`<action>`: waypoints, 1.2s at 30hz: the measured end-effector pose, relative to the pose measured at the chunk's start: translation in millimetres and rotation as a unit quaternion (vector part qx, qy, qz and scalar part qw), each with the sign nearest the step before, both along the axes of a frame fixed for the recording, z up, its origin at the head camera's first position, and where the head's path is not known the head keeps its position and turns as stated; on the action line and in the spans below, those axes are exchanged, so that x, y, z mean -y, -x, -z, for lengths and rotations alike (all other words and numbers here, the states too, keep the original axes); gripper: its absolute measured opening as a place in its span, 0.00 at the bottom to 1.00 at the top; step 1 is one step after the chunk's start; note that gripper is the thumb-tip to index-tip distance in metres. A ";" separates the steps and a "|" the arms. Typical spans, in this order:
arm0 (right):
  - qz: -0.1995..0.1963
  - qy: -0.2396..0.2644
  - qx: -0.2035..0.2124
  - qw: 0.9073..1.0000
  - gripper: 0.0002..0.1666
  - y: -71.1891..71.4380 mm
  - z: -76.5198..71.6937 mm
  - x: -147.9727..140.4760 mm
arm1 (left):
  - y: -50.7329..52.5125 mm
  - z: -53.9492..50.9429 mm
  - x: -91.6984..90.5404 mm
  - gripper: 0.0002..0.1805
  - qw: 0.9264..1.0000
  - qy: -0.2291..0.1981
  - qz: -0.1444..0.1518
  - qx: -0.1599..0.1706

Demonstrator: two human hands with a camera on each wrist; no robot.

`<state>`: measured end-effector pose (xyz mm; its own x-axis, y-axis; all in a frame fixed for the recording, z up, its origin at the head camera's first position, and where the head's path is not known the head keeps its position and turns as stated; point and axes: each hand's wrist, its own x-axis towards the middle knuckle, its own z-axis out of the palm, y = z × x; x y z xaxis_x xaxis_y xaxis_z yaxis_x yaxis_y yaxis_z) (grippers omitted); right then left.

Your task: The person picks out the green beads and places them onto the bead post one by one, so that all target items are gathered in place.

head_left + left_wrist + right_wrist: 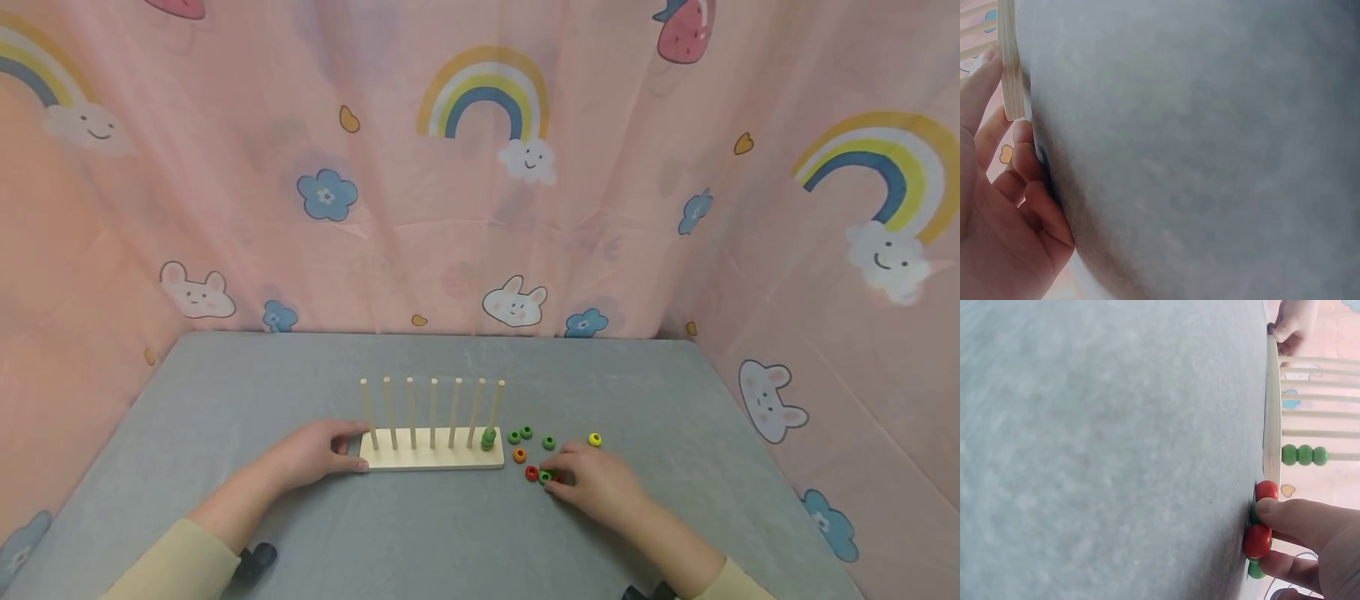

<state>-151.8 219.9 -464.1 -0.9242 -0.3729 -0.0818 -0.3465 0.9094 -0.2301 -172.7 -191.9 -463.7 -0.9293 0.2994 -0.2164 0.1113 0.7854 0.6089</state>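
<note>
- Right grip pinches a green bead on the worktop, right of the pegboard.
- The bead looks light, hard and slippery; best held across its sides.
- Left grip holds the stiff-looking pegboard's left end.

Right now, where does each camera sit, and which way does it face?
Head: worn there, facing forward and down over the table, board and beads to the curtain; left hand, right hand and sleeves show.
Left wrist: worn there, facing the left hand, which grips the board's end; table fills most of it.
Right wrist: worn there, facing the right hand at the beads; the left hand shows beyond.
Shared: head and right wrist both show green beads on the end peg.
</note>
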 end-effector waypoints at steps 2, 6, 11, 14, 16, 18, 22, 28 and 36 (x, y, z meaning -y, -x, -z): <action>0.000 0.000 -0.001 1.000 0.10 0.1 0.7 0.1 | -0.1 0.4 -0.2 0.34 1.000 0.001 -0.001 0.001; 0.001 0.007 -0.003 1.000 0.10 -0.2 1.0 -0.2 | -0.1 1.9 -0.1 0.34 1.000 0.002 -0.004 0.003; 0.002 0.015 -0.011 1.000 0.11 -0.2 -1.9 -0.1 | 0.0 3.3 0.2 0.34 1.000 0.005 -0.005 0.001; 0.012 0.020 -0.010 1.000 0.12 1.0 -5.6 1.0 | 0.1 3.2 0.5 0.34 1.000 0.002 -0.004 0.000; 0.021 0.023 -0.009 0.999 0.12 2.0 -8.0 1.8 | 0.3 3.2 0.7 0.34 1.000 0.001 -0.003 0.000; 0.028 0.027 -0.010 0.999 0.12 3.0 -10.6 2.7 | 0.6 3.5 1.0 0.34 1.000 0.000 -0.002 -0.002; 0.031 0.045 -0.024 0.998 0.13 4.5 -15.7 4.1 | 1.8 4.6 1.7 0.33 1.000 0.003 0.003 -0.009; 0.033 0.088 -0.053 0.994 0.15 4.7 -23.2 7.1 | 2.6 3.3 1.9 0.33 1.000 0.008 0.010 -0.016; 0.030 0.150 -0.120 0.981 0.14 4.4 -32.8 15.9 | 0.7 2.6 0.3 0.33 1.000 0.016 0.000 -0.006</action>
